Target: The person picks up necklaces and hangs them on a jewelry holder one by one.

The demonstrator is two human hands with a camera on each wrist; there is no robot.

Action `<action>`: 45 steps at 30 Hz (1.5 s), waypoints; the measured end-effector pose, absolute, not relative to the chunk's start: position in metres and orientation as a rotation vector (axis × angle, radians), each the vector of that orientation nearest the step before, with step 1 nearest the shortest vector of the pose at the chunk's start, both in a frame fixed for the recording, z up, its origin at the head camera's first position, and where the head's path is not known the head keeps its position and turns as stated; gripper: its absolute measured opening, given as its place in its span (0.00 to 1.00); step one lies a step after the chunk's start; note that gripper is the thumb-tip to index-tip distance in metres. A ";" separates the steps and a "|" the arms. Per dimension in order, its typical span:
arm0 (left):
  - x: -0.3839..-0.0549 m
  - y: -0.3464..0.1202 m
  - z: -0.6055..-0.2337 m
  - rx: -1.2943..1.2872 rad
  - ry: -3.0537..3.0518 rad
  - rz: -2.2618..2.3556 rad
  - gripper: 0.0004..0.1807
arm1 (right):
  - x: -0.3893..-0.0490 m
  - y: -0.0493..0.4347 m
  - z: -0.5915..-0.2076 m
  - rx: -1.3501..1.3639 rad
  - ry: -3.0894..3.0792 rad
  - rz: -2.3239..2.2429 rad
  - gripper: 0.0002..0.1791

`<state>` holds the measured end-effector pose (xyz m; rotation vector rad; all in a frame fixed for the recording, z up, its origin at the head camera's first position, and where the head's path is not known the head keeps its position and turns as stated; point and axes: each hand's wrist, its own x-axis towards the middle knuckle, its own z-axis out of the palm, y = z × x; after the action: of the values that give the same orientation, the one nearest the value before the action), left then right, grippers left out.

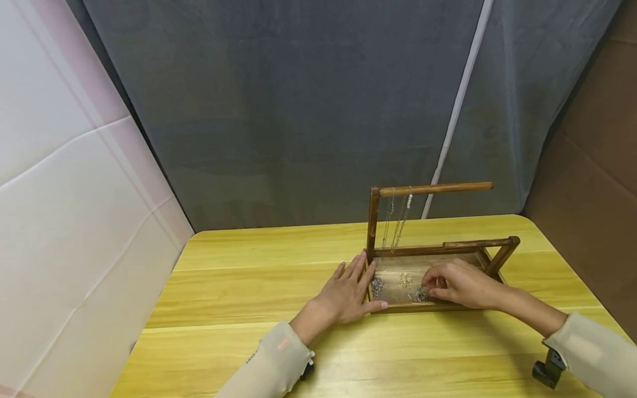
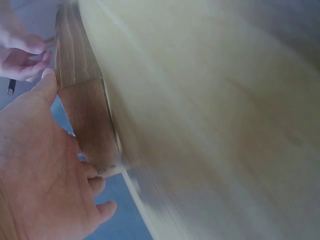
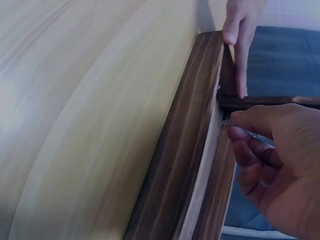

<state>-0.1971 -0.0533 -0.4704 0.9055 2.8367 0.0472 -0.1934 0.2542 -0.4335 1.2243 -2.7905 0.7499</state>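
A wooden jewelry stand has a shallow tray and two raised bars. My left hand rests across the tray's left end, fingers straight, thumb on the front rim; the left wrist view shows it against the wooden corner. Over the tray's front middle, my right hand pinches a thin silvery chain between thumb and index finger. Just below those fingertips lies a small silver heap of jewelry. Gold-colored jewelry is left of it, and a silver chain pile fills the left corner.
Silver necklaces hang from the left part of the tall bar. A lower bar rises at the tray's right end. The yellow wood-grain table meets a dark grey curtain behind, with a white panel at left.
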 end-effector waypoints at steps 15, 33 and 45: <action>-0.197 -0.053 -0.470 0.909 2.835 0.036 0.55 | -0.209 0.264 -0.459 1.247 -2.801 0.926 0.07; -0.197 -0.052 -0.470 0.907 2.840 0.021 0.55 | -0.214 0.264 -0.472 1.214 -2.877 0.987 0.08; -0.196 -0.053 -0.468 0.902 2.836 0.039 0.55 | -0.214 0.260 -0.477 1.242 -2.858 1.057 0.05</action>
<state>-0.1960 -0.0529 -0.4684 0.9017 2.8362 0.0393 -0.2140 0.2597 -0.4766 1.2418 -2.8576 1.0573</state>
